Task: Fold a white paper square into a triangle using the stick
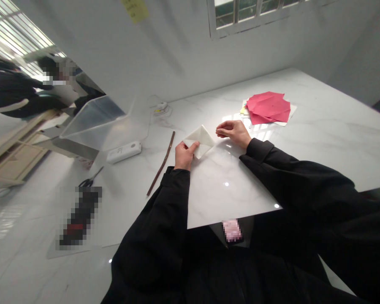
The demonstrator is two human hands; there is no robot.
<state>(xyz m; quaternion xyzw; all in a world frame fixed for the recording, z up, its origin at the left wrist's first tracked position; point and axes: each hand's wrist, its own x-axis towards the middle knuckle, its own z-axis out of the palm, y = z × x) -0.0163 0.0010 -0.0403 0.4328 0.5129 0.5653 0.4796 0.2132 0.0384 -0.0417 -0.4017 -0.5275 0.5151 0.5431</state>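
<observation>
A folded white paper point(202, 141), roughly triangular, lies on the marble table point(228, 185) in front of me. My left hand point(185, 155) grips its lower left corner between thumb and fingers. My right hand point(233, 132) rests just to the right of the paper, its fingers curled and its fingertips close to the paper's edge. That hand holds nothing I can see. A stack of red paper sheets point(268, 107) lies further off on a white sheet point(288, 116).
A thin brown stick point(161, 162) lies left of my hands, beyond it a white box-shaped device point(124, 152), black-handled scissors point(89, 181) and a clear plastic cover point(95, 122). A blurred dark object point(80, 217) lies near the table's left edge. Two people point(25, 86) stand at far left.
</observation>
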